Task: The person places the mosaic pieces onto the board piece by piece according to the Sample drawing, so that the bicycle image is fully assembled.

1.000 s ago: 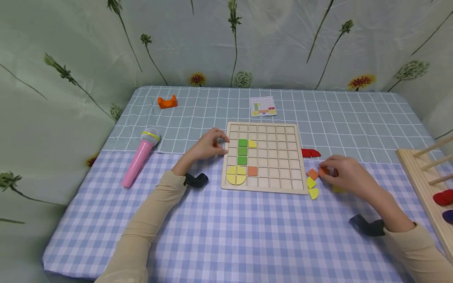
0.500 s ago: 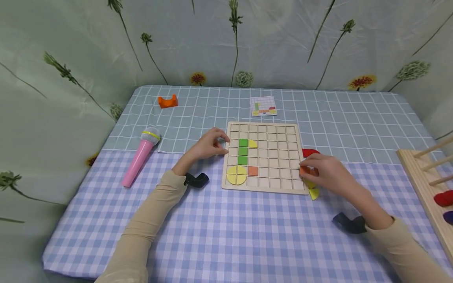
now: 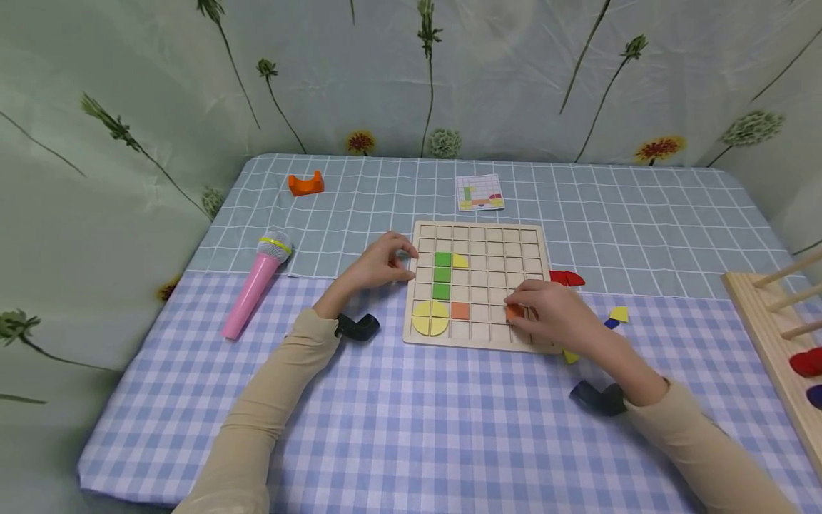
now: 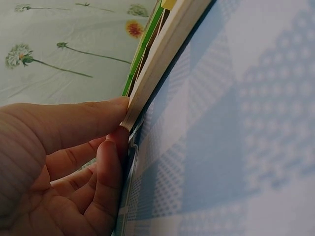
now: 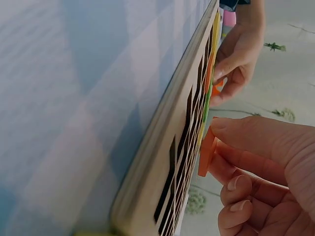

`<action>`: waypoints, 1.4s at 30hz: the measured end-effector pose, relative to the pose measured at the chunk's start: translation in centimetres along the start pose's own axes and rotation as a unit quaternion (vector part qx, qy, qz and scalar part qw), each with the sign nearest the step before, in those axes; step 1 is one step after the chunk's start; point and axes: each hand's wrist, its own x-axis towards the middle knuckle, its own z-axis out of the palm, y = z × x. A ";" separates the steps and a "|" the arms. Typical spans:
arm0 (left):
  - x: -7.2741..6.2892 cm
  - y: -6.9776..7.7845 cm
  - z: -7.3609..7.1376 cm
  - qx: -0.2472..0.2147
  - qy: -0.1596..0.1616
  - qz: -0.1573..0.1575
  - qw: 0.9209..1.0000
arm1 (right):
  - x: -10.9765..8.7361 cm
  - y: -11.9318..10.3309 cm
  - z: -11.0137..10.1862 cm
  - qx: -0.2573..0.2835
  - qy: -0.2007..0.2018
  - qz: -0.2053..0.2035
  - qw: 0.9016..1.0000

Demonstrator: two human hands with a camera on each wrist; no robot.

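A wooden grid board lies mid-table with green squares, yellow quarter-circles and an orange square in its cells. My left hand is at the board's left edge, thumb and index fingertips touching it, as the left wrist view also shows. Over the lower right cells, my right hand pinches a thin orange tile between thumb and index finger. In the right wrist view that tile stands tilted, close over the board's face. The other right fingers curl loosely behind it.
Red pieces, a yellow piece and a blue piece lie right of the board. A patterned card is behind it. A pink toy microphone and orange holder lie left; a wooden peg rack stands at right.
My right hand has moved left from the loose pieces to over the board with the orange tile, uncovering the yellow and blue pieces. The left hand has stayed at the board's edge.
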 end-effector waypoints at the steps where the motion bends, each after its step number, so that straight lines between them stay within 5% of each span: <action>1: 0.0 0.0 0.0 0.000 0.000 0.000 1.000 | 0.2 -0.2 0.1 -0.003 -0.002 -0.001 1.000; 18: 0.0 0.1 0.0 0.007 0.000 -0.005 1.000 | 2.2 -2.3 1.1 0.004 -0.021 -0.023 1.000; 42: 0.2 -0.1 -0.1 0.010 -0.002 0.001 1.000 | 3.3 -2.7 2.1 -0.022 -0.020 -0.050 0.998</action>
